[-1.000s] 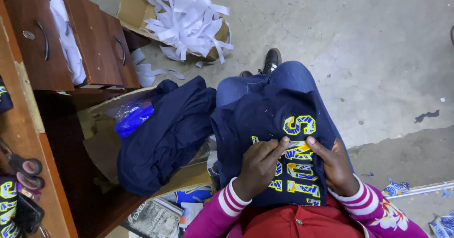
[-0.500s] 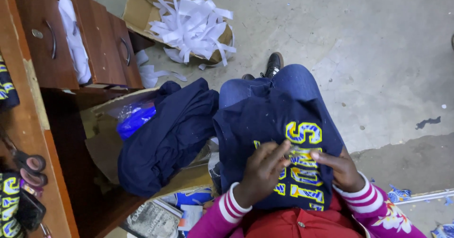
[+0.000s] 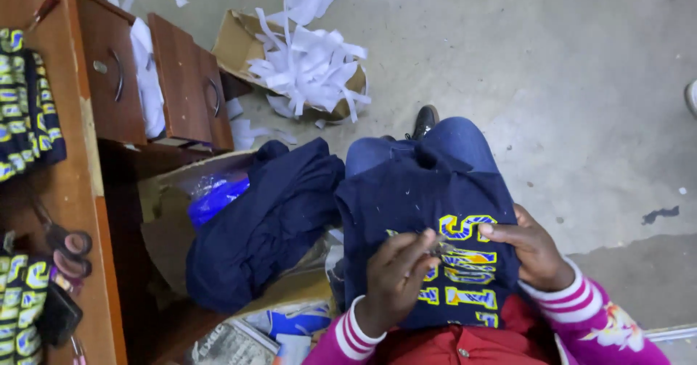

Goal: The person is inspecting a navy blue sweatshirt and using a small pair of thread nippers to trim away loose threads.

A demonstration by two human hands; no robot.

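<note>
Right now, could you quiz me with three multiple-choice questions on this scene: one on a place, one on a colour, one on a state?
1. Where do the white paper strips lie?
A. in a cardboard box on the floor
B. on the lap
C. in a drawer

2. What colour is the garment on the lap?
A. red
B. navy blue
C. white

3. How is the wooden drawer at the desk?
A. shut
B. pulled open
C. lying on the floor

Answers: 1 A, strips pile in the box; 2 B, dark blue cloth under the left hand and right hand; 3 B, it juts out.
</note>
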